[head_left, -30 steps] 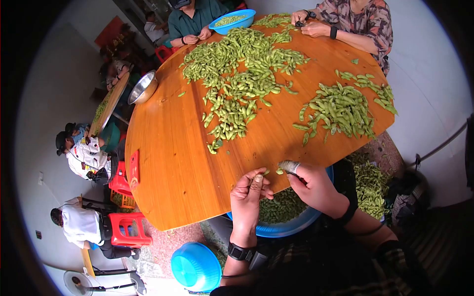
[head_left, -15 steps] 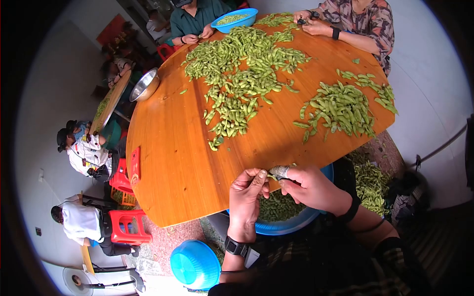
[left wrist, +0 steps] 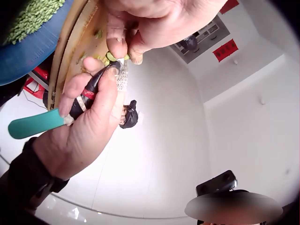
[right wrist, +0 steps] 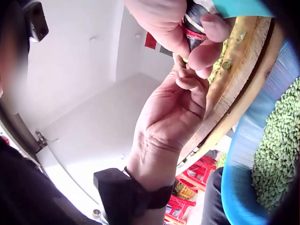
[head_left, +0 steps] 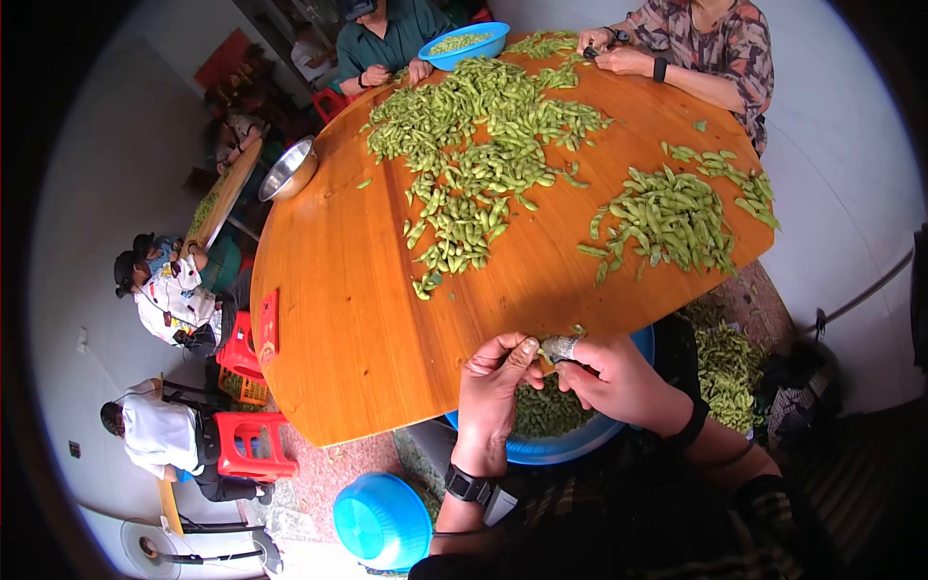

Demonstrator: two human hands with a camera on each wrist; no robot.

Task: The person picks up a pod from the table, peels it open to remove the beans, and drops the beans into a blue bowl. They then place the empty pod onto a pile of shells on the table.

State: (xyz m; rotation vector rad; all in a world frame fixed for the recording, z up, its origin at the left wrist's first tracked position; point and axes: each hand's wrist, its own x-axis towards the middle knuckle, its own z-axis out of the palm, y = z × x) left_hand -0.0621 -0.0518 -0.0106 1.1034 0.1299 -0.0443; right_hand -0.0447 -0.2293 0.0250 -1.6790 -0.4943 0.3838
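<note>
My left hand [head_left: 493,382] pinches a green soybean pod [left wrist: 111,56] between thumb and fingers, over the table's near edge. Meeting it from the right, my right hand [head_left: 623,382] has its fingertips at the pod. That hand grips a small tool [left wrist: 35,124] with a flat teal end and a black-wrapped shaft banded in red; its working tip is hidden at the pod. A patterned wrapping [left wrist: 122,77] covers the right index finger. Below both hands stands a blue basin [head_left: 561,451] holding shelled green beans [head_left: 549,411].
Soybean pods [head_left: 464,164] heap across the wooden table [head_left: 367,319], with a smaller pile [head_left: 667,222] at right. Two people sit opposite by a blue bowl [head_left: 493,43]. A metal bowl [head_left: 289,170] stands at the left edge; another blue basin [head_left: 382,522] is on the floor.
My right hand has come left from slightly apart to meet the left hand at the pod. Both hands now work close together. The view has shifted slightly.
</note>
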